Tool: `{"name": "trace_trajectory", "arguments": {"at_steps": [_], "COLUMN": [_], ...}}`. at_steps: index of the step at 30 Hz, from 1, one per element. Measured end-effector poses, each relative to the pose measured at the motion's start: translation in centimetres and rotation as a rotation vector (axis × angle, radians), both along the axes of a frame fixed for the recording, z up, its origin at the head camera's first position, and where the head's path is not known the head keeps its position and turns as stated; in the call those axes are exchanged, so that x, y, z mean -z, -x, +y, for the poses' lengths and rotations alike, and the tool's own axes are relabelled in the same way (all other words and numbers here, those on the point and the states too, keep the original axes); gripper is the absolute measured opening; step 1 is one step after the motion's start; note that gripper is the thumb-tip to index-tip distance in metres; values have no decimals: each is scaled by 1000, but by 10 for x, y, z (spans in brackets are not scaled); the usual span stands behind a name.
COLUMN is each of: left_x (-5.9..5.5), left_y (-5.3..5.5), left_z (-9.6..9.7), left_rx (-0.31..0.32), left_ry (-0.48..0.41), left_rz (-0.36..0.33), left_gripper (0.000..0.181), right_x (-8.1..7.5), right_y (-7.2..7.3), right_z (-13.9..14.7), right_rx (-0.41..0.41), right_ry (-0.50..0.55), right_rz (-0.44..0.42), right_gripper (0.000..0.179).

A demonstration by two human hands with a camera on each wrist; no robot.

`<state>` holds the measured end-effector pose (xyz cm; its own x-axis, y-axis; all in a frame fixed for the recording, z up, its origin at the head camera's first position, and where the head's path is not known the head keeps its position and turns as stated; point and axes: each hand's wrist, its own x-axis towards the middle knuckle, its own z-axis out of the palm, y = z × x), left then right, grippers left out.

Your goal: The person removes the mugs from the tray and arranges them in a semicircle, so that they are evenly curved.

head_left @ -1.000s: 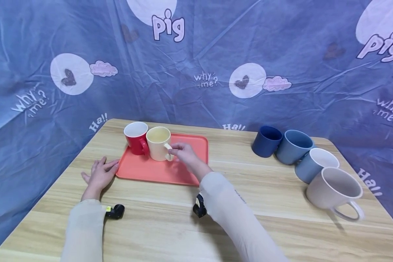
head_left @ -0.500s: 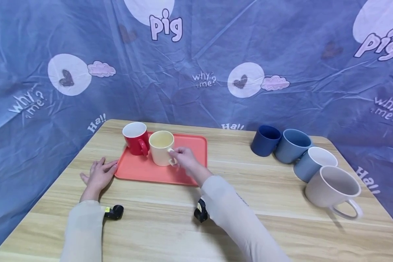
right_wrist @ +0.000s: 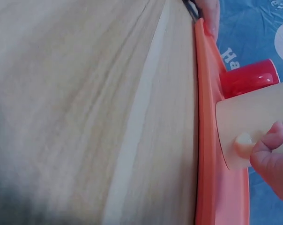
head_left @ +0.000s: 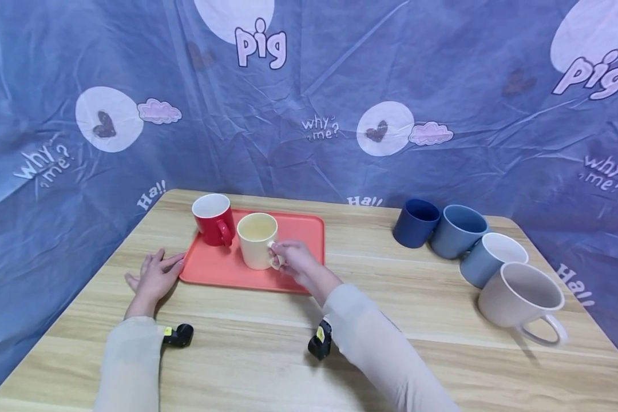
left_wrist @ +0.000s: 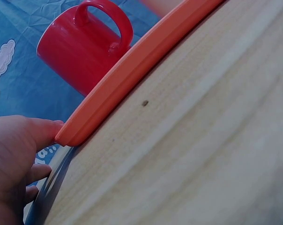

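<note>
My right hand pinches the handle of a cream mug, which stands upright over the middle of a coral-red tray. In the right wrist view the cream mug has its base close to the tray's surface, and thumb and fingers meet at its handle. A red mug with a white inside sits at the tray's back left corner, apart from the cream one. My left hand rests at the tray's left front corner. The left wrist view has its straight fingertips touching the rim.
On the right of the wooden table stand a navy cup, a blue mug, a grey-blue mug with a white inside, and a large beige mug. A blue printed cloth hangs behind the table.
The cream mug has moved toward me and slightly right, away from the red mug, with my right hand on its handle. My left hand has stayed at the tray's corner.
</note>
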<state>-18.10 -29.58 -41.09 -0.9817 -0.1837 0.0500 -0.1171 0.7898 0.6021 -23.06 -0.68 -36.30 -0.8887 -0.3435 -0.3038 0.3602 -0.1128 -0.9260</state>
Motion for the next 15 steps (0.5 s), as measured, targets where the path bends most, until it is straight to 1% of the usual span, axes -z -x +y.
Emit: {"name": "trace_trajectory", "arguments": {"at_steps": [4,10,15], "left_x": [1,-1,-2], "left_y": [0,0,1], "left_z": [-1,0,0], "left_rx": [2,-1,-3], "left_ry": [2,-3,-1], "left_rz": [4,-16,-26], "left_gripper": [52,52,52], "right_x": [0,-3,-11], "right_y": [-4,-10,-17], "right_z": [3,7,13], "right_rx": [20,30,19], "right_ry": [28,59,136], "right_rz": [-17,-20,-33], "right_gripper": [18,18,18]}}
